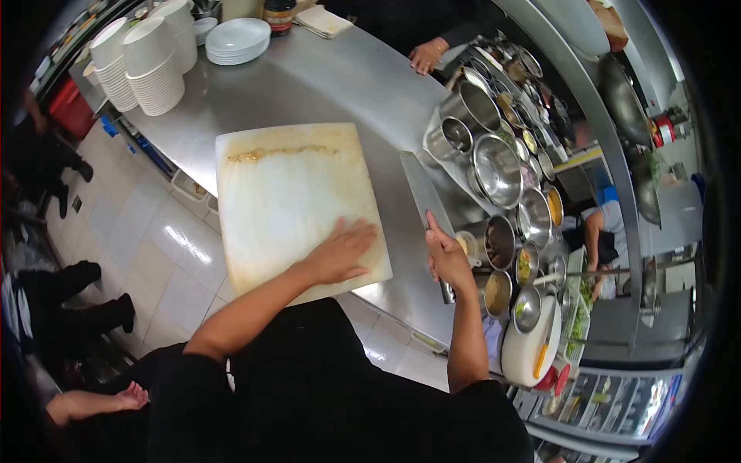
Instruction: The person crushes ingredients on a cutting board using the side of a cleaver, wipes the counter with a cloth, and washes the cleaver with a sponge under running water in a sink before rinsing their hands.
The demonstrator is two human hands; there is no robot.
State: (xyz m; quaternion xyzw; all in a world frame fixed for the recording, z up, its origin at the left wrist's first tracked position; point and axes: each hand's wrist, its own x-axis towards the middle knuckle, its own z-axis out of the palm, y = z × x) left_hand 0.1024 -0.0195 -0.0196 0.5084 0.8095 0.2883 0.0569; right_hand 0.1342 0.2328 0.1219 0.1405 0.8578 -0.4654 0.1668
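A thick pale cutting board (293, 204) lies on the steel counter, its near edge reaching over the counter's front. Across its far part runs a narrow line of brownish, wet-looking residue (282, 152). My left hand (342, 251) rests flat on the board's near right part, fingers spread, holding nothing. To the right of the board, my right hand (446, 255) grips a cleaver (421, 185) by its handle. The wide blade points away from me, over the counter, with the index finger stretched along it. Part of the handle is hidden by the fingers.
Stacked white bowls (154, 62) and plates (238, 40) stand at the far left of the counter (309, 77). Several steel pots and bowls (496, 170) crowd the right side. Another person's hand (427, 55) touches the far edge. Other people stand at left and right.
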